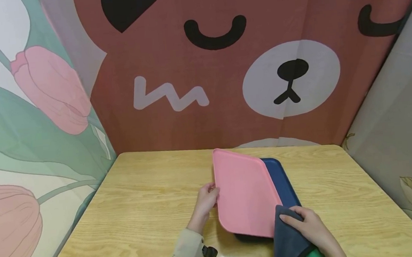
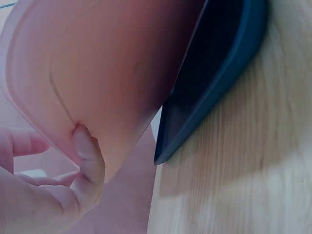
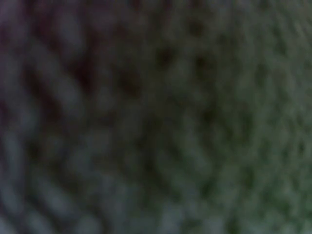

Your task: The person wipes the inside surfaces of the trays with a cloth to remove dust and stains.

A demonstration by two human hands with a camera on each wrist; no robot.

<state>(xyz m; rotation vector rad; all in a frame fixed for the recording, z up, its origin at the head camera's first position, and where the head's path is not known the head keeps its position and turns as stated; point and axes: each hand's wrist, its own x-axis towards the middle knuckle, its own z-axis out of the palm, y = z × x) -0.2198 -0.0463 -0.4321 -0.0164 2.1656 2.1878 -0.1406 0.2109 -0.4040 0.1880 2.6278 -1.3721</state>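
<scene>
A pink rectangular tray (image 1: 246,192) is held tilted, its left side raised, over a dark blue tray (image 1: 282,181) on the table. My left hand (image 1: 206,202) pinches the pink tray's left edge between thumb and fingers. In the left wrist view, the fingertips (image 2: 84,141) press on the pink tray's face beside its rim. My right hand (image 1: 311,225) grips a dark grey cloth (image 1: 290,235) with a green side, which overlaps the pink tray's near right corner. Only a dark, blurred, greenish-grey surface fills the right wrist view.
Both trays are over a light wood-grain table (image 1: 142,203). A curtain with a bear print (image 1: 169,131) hangs behind its far edge, and printed cloths flank it left and right. A small black device (image 1: 210,254) sits at my left wrist.
</scene>
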